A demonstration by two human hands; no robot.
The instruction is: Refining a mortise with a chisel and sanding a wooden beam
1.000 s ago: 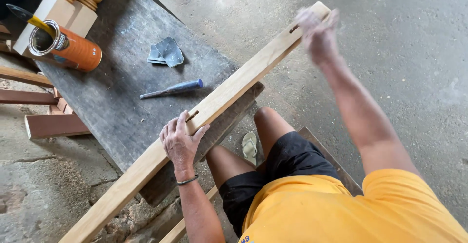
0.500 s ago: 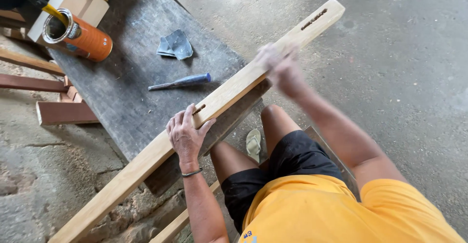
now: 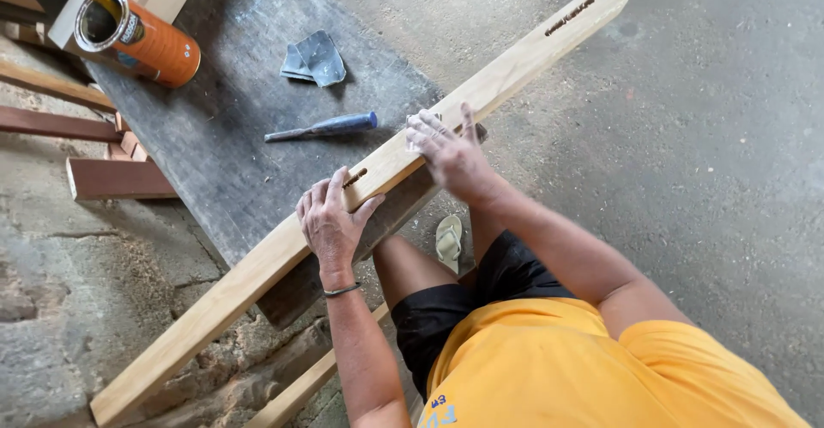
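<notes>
- At the far left, reddish-brown wooden offcuts [image 3: 112, 177] lie on the rough ground beside the bench.
- An open orange tin can [image 3: 137, 37] lies tipped on the dark grey weathered plank bench [image 3: 215, 127], a yellow-handled stick poking from its mouth.
- A crumpled grey sheet of sandpaper [image 3: 313, 57] sits further along the bench, and a blue-handled chisel [image 3: 322, 127] lies just beside the work.
- The long pale wooden rail with cut slots [image 3: 515, 63] rests diagonally across the bench edge, its low end over the ground at left, its high end out over the concrete floor.
- The left hand [image 3: 330, 222] is flat on the rail near a slot, fingers spread, palm pressing down to pin it; it grips nothing else.
- The right hand [image 3: 451, 155] is closed over a small pale pad, apparently sandpaper, pressed to the rail's top face, arm reaching forward.
- Judging by the surface, the slots are already cut and the wood looks clean and bare; smoothing seems under way, with no finish yet on the rail.
</notes>
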